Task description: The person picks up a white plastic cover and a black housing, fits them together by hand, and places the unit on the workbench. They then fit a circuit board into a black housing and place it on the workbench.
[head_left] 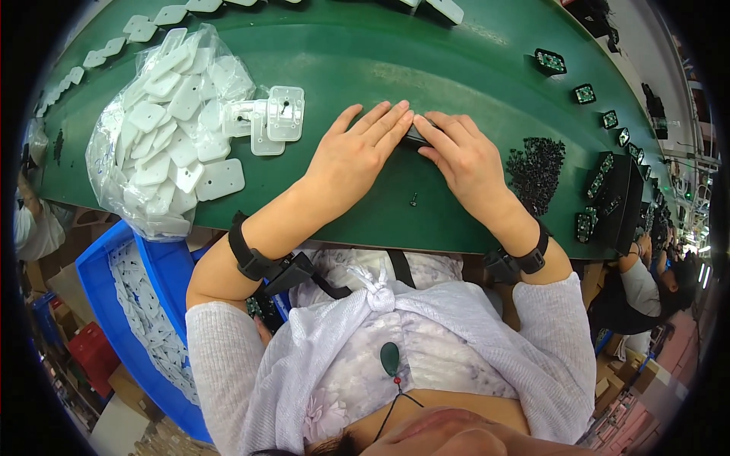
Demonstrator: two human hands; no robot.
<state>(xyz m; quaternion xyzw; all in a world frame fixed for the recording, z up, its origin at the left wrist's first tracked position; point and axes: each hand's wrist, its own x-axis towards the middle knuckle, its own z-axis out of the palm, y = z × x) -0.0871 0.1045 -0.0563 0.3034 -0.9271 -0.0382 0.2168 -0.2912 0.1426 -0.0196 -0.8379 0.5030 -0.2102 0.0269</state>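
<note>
A small black part, maybe a housing, lies on the green table between my hands, mostly covered by fingers. My right hand has its thumb and fingers closed about the part's right side. Stretched out with fingers straight, my left hand reaches to the part's left edge; its fingertips touch or nearly touch it. Nearer to me on the table lies a tiny dark screw-like piece. Left of my left hand, several translucent plastic covers overlap, with small dark pieces on some.
A clear bag of white plates fills the table's left. To the right are a heap of small black pieces and black housings with green circuit boards. A blue bin of white parts stands below the table edge.
</note>
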